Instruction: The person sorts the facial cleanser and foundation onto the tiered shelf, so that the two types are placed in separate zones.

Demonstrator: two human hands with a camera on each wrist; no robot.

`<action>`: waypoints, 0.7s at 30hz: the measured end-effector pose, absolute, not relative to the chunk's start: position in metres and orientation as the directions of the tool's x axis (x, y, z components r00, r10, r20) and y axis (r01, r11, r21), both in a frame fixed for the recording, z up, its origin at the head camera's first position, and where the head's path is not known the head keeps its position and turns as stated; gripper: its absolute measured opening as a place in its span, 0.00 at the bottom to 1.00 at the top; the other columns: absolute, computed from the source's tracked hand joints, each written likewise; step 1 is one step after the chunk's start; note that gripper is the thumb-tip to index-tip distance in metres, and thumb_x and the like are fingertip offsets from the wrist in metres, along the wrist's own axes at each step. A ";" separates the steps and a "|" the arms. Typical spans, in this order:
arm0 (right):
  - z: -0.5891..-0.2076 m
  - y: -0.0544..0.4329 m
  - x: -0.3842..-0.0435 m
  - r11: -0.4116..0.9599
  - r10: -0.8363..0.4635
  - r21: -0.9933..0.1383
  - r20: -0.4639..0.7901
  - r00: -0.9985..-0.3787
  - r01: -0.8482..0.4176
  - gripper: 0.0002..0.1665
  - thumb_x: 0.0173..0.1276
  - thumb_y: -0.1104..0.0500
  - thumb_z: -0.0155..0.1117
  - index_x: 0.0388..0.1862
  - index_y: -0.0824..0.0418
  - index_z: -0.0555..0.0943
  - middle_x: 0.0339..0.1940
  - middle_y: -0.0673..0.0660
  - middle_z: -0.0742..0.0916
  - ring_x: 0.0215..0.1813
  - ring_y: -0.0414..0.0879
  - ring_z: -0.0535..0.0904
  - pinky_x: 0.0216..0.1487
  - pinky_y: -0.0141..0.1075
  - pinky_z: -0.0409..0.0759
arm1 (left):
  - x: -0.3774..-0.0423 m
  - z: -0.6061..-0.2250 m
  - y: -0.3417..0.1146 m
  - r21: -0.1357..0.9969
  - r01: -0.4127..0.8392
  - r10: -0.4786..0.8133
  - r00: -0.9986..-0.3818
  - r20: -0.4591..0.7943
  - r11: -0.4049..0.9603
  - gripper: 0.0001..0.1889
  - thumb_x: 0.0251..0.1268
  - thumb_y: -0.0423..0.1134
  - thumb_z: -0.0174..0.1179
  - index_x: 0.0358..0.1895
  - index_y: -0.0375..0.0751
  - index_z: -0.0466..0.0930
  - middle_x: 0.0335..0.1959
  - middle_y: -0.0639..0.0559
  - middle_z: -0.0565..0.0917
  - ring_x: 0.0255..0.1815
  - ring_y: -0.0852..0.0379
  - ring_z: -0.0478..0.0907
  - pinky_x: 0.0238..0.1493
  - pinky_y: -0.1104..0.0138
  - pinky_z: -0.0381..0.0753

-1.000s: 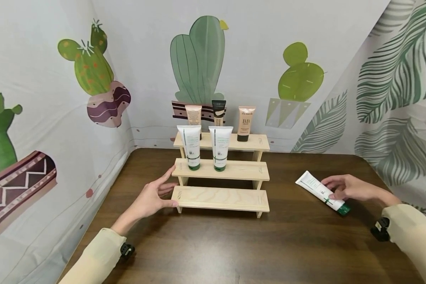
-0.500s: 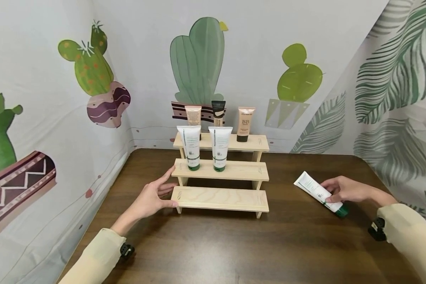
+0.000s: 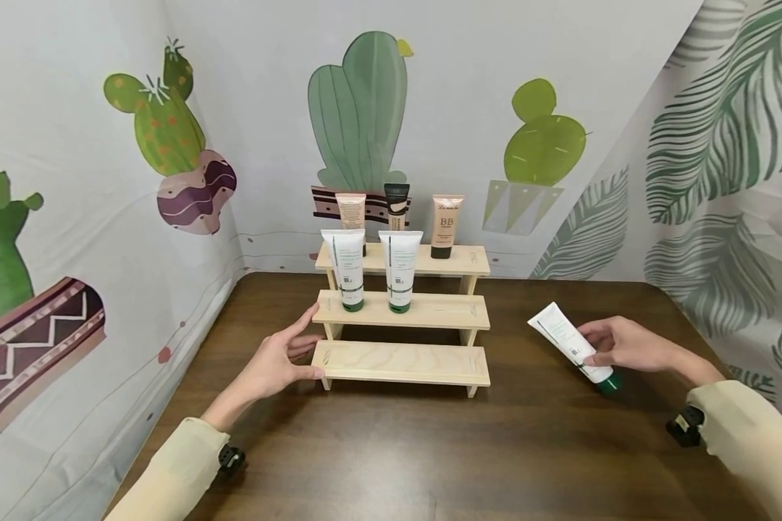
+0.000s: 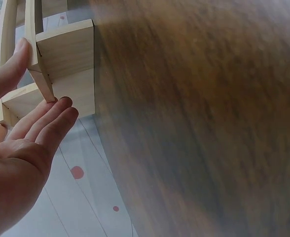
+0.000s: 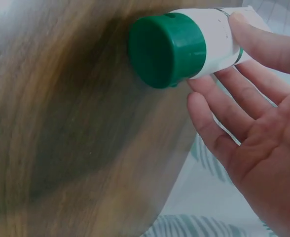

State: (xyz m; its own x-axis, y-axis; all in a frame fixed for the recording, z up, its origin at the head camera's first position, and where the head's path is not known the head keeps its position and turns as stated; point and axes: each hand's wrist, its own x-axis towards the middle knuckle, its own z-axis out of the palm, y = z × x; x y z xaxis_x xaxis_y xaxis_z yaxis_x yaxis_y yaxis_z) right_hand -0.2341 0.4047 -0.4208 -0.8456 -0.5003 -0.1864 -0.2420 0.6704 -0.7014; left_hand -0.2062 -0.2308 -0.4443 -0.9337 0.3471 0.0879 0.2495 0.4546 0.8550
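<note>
My right hand (image 3: 622, 346) pinches a white squeeze tube (image 3: 565, 336) with a green cap, thumb on one side and fingers on the other. The tube slants over the table, its flat end up and to the left. In the right wrist view its cap (image 5: 167, 49) points away from the palm, close over the wood. With fingers extended, my left hand (image 3: 270, 365) touches the left end of a three-tier wooden stand (image 3: 400, 362); thumb at the bottom tier, index finger at the middle one. Two similar white tubes, one left (image 3: 345, 268) and one right (image 3: 400, 269), stand on the middle tier.
On the top tier are a beige tube (image 3: 352, 211), a black-topped tube (image 3: 396, 206) and a BB cream tube (image 3: 446, 224). Brown table (image 3: 391, 456) surrounds the stand. A cloth (image 3: 456, 108) printed with cacti and leaves hangs behind and along the sides.
My right hand has carried the white tube a little to the left, its flat end rising and the tube turning more upright. The left hand stays at the stand.
</note>
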 end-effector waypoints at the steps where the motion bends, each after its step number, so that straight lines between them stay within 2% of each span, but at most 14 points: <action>1: -0.419 0.403 -0.233 0.674 -0.493 -0.697 -0.175 -0.852 -0.247 0.34 0.66 0.66 0.77 0.63 0.85 0.73 0.47 0.63 0.89 0.42 0.47 0.87 0.39 0.36 0.88 | -0.206 -0.444 -0.231 0.854 0.250 0.348 -0.934 0.087 0.457 0.63 0.51 0.29 0.82 0.87 0.64 0.52 0.64 0.31 0.81 0.63 0.35 0.81 0.63 0.50 0.81; 7: -0.412 0.388 -0.224 0.670 -0.456 -0.698 -0.117 -0.882 -0.253 0.35 0.65 0.65 0.79 0.64 0.83 0.75 0.46 0.62 0.90 0.42 0.48 0.88 0.38 0.36 0.89 | -0.205 -0.444 -0.231 0.853 0.244 0.346 -0.935 0.080 0.461 0.62 0.52 0.29 0.82 0.86 0.65 0.52 0.64 0.31 0.81 0.63 0.34 0.81 0.63 0.48 0.81; 14: -0.404 0.371 -0.217 0.656 -0.432 -0.681 0.013 -0.902 -0.324 0.36 0.63 0.63 0.81 0.63 0.80 0.78 0.42 0.57 0.91 0.41 0.42 0.87 0.37 0.34 0.87 | -0.206 -0.446 -0.231 0.854 0.243 0.345 -0.935 0.079 0.460 0.62 0.52 0.29 0.82 0.86 0.65 0.52 0.64 0.31 0.81 0.63 0.34 0.81 0.63 0.49 0.81; 21: -0.398 0.353 -0.211 0.640 -0.406 -0.679 0.100 -0.908 -0.360 0.36 0.62 0.62 0.83 0.63 0.80 0.78 0.45 0.61 0.91 0.43 0.44 0.88 0.40 0.33 0.87 | -0.206 -0.446 -0.231 0.851 0.249 0.343 -0.935 0.087 0.463 0.62 0.52 0.29 0.82 0.86 0.65 0.53 0.64 0.32 0.81 0.63 0.35 0.81 0.63 0.49 0.81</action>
